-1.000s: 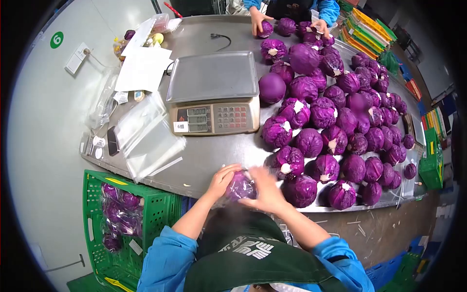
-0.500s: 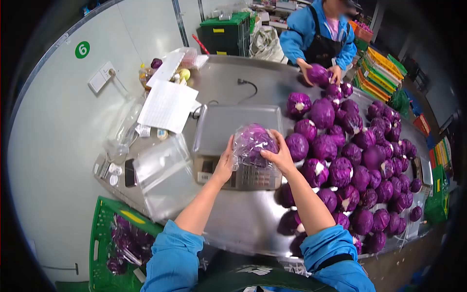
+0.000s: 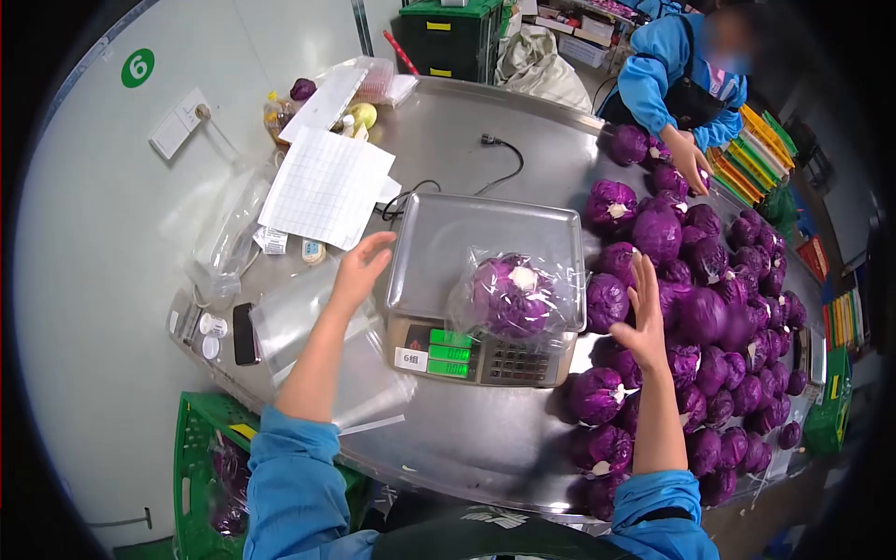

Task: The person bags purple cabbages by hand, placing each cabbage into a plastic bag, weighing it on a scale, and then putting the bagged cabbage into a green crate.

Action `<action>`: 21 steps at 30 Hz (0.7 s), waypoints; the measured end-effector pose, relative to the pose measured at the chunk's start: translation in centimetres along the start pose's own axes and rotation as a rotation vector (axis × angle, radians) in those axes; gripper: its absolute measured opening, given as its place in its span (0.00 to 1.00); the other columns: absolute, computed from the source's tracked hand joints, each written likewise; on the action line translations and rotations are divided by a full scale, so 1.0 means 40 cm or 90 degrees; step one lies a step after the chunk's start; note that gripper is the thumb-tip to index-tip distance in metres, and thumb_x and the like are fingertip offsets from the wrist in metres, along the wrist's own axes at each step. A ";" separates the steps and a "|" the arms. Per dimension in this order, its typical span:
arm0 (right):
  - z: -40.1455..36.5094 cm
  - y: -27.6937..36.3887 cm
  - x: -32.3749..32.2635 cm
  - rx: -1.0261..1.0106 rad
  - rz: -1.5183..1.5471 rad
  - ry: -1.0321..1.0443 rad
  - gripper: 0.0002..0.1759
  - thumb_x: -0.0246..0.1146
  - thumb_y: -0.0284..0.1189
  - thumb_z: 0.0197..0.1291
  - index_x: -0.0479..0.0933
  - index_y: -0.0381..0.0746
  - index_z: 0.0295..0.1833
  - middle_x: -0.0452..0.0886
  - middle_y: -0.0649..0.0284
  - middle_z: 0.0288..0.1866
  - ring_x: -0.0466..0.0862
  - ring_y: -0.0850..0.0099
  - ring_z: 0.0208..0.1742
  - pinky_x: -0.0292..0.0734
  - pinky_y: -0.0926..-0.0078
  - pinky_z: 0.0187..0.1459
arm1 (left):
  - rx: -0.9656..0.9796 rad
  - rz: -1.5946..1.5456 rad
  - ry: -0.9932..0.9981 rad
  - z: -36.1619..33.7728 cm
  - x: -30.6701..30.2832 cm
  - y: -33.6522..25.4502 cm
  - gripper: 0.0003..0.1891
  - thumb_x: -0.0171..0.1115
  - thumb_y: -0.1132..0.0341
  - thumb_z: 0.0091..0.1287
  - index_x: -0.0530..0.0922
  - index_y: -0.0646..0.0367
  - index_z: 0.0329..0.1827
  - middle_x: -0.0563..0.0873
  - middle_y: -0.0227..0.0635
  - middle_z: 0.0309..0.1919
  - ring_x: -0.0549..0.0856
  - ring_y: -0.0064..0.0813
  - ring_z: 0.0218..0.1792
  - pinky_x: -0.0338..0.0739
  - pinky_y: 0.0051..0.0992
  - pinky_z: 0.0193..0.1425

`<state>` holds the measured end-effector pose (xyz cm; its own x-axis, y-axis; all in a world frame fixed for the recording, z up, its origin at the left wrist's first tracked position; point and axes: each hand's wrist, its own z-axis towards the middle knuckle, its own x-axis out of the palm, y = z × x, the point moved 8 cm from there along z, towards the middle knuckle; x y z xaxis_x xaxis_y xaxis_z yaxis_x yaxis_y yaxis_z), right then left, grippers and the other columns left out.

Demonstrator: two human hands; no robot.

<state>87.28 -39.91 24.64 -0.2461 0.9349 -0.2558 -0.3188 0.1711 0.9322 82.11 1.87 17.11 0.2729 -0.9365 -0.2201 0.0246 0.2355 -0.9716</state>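
Bagged cabbage [image 3: 511,297] now on scale [image 3: 434,247], clear of both hands [image 3: 359,271] [image 3: 644,322]

- Produce-packing workroom
- Metal worktable [image 3: 485,434] covered on one side with purple cabbages [image 3: 656,235]
- Digital scale [image 3: 425,247] bearing a bagged cabbage [image 3: 509,299]
- Green plastic crates [image 3: 196,443]
- Aproned co-worker [image 3: 665,70] opposite
- Green number-six wall sign [image 3: 138,68]

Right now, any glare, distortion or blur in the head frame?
Head view: fisheye bowing with black corners; bright glare on the steel table between scale and loose cabbages; small highlights on the plastic bag around the weighed cabbage; soft smudged patch amid the loose cabbages.
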 end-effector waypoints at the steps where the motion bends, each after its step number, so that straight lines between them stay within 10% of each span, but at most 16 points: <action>1: 0.000 0.021 0.030 -0.024 -0.064 0.046 0.68 0.74 0.53 0.25 0.44 0.39 0.71 0.49 0.53 0.72 0.48 0.59 0.73 0.43 0.57 0.68 | 0.013 -0.064 0.021 0.009 0.038 -0.013 0.17 0.55 0.69 0.63 0.73 0.61 0.55 0.78 0.33 0.52 0.73 0.25 0.57 0.64 0.24 0.61; 6: 0.044 -0.080 0.259 -0.065 -0.231 0.236 0.64 0.78 0.44 0.24 0.51 0.36 0.68 0.54 0.47 0.68 0.53 0.57 0.71 0.49 0.65 0.68 | 0.037 -0.196 0.126 0.023 0.361 0.054 0.21 0.51 0.60 0.67 0.67 0.60 0.61 0.71 0.36 0.59 0.67 0.27 0.62 0.59 0.25 0.65; 8: 0.060 -0.122 0.291 0.091 -0.021 0.191 0.59 0.77 0.40 0.28 0.52 0.37 0.68 0.59 0.49 0.66 0.60 0.58 0.67 0.55 0.65 0.65 | -0.075 -0.406 0.144 -0.003 0.443 0.043 0.31 0.39 0.44 0.69 0.59 0.59 0.66 0.66 0.38 0.62 0.65 0.29 0.62 0.58 0.27 0.66; 11: -0.005 -0.145 0.281 0.299 0.383 0.128 0.41 0.61 0.41 0.51 0.55 0.38 0.68 0.66 0.53 0.61 0.69 0.64 0.60 0.63 0.68 0.60 | 0.020 -0.335 0.281 -0.105 0.381 -0.113 0.45 0.50 0.36 0.58 0.50 0.58 0.69 0.55 0.39 0.68 0.57 0.33 0.68 0.50 0.31 0.70; 14: -0.115 0.011 0.386 0.479 0.603 0.196 0.45 0.50 0.56 0.58 0.46 0.38 0.70 0.60 0.51 0.65 0.62 0.63 0.65 0.61 0.63 0.62 | 0.152 -0.243 0.226 -0.286 0.235 -0.231 0.50 0.65 0.40 0.49 0.51 0.56 0.70 0.61 0.36 0.65 0.63 0.30 0.64 0.57 0.28 0.66; 16: -0.208 0.015 0.478 0.226 0.365 0.403 0.49 0.49 0.58 0.58 0.37 0.38 0.71 0.55 0.50 0.68 0.61 0.60 0.67 0.62 0.61 0.61 | 0.173 -0.231 0.058 -0.428 0.134 -0.212 0.53 0.69 0.42 0.44 0.51 0.55 0.70 0.61 0.36 0.65 0.62 0.31 0.65 0.56 0.31 0.68; 18: -0.316 0.316 0.571 -0.208 0.268 0.581 0.51 0.57 0.49 0.58 0.30 0.41 0.71 0.52 0.49 0.70 0.64 0.58 0.65 0.65 0.62 0.59 | 0.051 -0.636 -0.054 -0.586 0.038 -0.096 0.50 0.67 0.41 0.46 0.52 0.54 0.69 0.63 0.38 0.64 0.63 0.36 0.65 0.56 0.34 0.68; 21: -0.492 0.321 0.690 0.077 0.339 0.964 0.54 0.69 0.33 0.49 0.37 0.44 0.72 0.65 0.48 0.63 0.69 0.59 0.62 0.69 0.64 0.55 | 0.107 -0.945 -0.062 -0.825 -0.103 -0.112 0.34 0.56 0.43 0.58 0.64 0.55 0.62 0.72 0.41 0.57 0.70 0.38 0.59 0.65 0.38 0.64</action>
<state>58.37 -18.04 24.52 -0.9575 -0.2461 0.1505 0.1466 0.0342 0.9886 49.15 -3.88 19.48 -0.0386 -0.3242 0.9452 0.4351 -0.8570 -0.2761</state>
